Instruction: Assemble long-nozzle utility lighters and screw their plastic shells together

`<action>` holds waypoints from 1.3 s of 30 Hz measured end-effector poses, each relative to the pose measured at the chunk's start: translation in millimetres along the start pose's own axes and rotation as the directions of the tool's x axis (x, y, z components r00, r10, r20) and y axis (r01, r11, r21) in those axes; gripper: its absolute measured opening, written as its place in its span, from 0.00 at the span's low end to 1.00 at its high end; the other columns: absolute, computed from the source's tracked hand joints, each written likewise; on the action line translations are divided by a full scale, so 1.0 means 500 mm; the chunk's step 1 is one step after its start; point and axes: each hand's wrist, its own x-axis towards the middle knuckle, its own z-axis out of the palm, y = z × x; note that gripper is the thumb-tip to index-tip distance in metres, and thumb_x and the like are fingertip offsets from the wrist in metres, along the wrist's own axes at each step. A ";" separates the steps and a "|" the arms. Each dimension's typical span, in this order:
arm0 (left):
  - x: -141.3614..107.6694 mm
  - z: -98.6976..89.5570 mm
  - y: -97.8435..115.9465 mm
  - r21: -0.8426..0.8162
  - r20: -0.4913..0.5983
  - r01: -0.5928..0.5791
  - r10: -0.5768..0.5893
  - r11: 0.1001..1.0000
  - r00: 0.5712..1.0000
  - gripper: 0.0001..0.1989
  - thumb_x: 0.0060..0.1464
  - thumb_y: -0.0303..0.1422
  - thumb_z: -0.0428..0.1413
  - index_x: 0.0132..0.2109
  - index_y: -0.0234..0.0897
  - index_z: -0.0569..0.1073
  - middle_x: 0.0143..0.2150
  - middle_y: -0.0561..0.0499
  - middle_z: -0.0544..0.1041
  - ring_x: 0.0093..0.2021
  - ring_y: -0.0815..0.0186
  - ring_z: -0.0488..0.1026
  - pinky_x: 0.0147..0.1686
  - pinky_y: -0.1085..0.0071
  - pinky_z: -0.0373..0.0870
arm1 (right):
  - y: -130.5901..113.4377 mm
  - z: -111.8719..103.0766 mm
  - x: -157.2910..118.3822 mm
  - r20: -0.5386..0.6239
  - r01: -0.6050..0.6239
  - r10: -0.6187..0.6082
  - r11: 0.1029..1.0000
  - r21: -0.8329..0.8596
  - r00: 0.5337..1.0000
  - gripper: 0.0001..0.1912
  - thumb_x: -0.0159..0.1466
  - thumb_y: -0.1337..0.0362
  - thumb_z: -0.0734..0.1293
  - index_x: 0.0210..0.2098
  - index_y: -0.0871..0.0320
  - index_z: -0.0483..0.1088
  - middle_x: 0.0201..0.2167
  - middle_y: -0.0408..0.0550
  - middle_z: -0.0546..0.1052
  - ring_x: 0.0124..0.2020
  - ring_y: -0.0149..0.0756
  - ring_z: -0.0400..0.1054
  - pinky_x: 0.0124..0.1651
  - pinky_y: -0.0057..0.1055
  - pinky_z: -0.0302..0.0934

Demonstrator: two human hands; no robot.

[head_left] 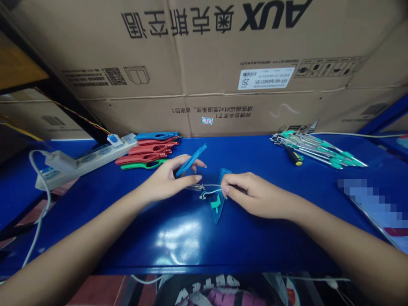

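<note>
My left hand is closed around a blue plastic handle piece, which sticks up at a slant between thumb and fingers. By its thumb shows the end of a thin metal rod, with small pale ends on it. My right hand pinches a thin white cord that runs left toward that rod end. Under the right fingertips a second blue handle shell lies on the table, inner side up, with a small green trigger-like part on it.
Several red, blue and green handles lie at the back left beside a white power strip. At the back right are a bundle of metal rods with green parts and a black-yellow screwdriver. A large cardboard box stands behind the blue table.
</note>
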 end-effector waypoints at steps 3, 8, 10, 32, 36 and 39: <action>0.010 -0.017 -0.025 0.139 0.151 -0.062 0.040 0.988 0.988 0.16 0.52 0.35 0.60 0.48 0.37 0.77 0.44 0.50 0.77 0.44 0.60 0.74 0.49 0.64 0.70 | 0.004 0.008 0.003 -0.017 -0.005 0.001 0.977 -0.212 1.000 0.13 0.74 0.61 0.54 0.34 0.55 0.62 0.29 0.41 0.70 0.29 0.31 0.60 0.33 0.31 0.48; 0.013 -0.015 -0.046 0.366 0.272 -0.120 0.017 0.923 0.962 0.10 0.53 0.36 0.59 0.41 0.36 0.76 0.39 0.50 0.75 0.39 0.61 0.73 0.42 0.66 0.68 | 0.018 0.039 0.008 0.013 0.115 -0.119 0.922 -0.369 0.993 0.12 0.74 0.61 0.53 0.37 0.56 0.62 0.31 0.44 0.71 0.30 0.33 0.61 0.33 0.33 0.49; 0.013 -0.011 -0.048 0.373 0.282 -0.089 -0.022 0.923 0.959 0.10 0.54 0.38 0.58 0.39 0.36 0.76 0.38 0.50 0.75 0.38 0.61 0.73 0.40 0.68 0.68 | 0.021 0.050 0.009 0.039 0.168 -0.167 0.896 -0.412 0.985 0.12 0.74 0.62 0.53 0.42 0.58 0.65 0.37 0.47 0.72 0.31 0.34 0.62 0.33 0.33 0.50; 0.009 0.060 -0.015 -0.409 0.036 0.232 -0.239 0.883 0.970 0.18 0.48 0.41 0.68 0.42 0.34 0.76 0.37 0.49 0.81 0.36 0.64 0.77 0.39 0.68 0.73 | 0.014 0.035 0.006 -0.092 0.166 -0.181 0.974 -0.152 0.979 0.13 0.76 0.57 0.51 0.47 0.57 0.60 0.50 0.55 0.66 0.41 0.38 0.65 0.45 0.39 0.63; -0.004 0.088 0.000 -0.538 0.041 0.212 -0.226 0.816 0.973 0.22 0.44 0.44 0.70 0.41 0.34 0.76 0.39 0.49 0.80 0.38 0.64 0.77 0.37 0.70 0.72 | -0.009 0.021 -0.005 -0.078 0.144 -0.145 0.989 -0.010 0.986 0.12 0.76 0.56 0.51 0.48 0.55 0.60 0.52 0.53 0.65 0.49 0.38 0.64 0.55 0.40 0.60; -0.009 0.102 0.001 -0.603 0.025 0.161 -0.184 0.781 0.983 0.23 0.43 0.44 0.71 0.40 0.35 0.77 0.39 0.49 0.80 0.38 0.65 0.76 0.38 0.71 0.71 | -0.014 0.021 -0.006 -0.043 0.139 -0.135 0.987 0.085 0.990 0.13 0.76 0.55 0.51 0.45 0.55 0.61 0.47 0.50 0.67 0.47 0.36 0.63 0.54 0.38 0.59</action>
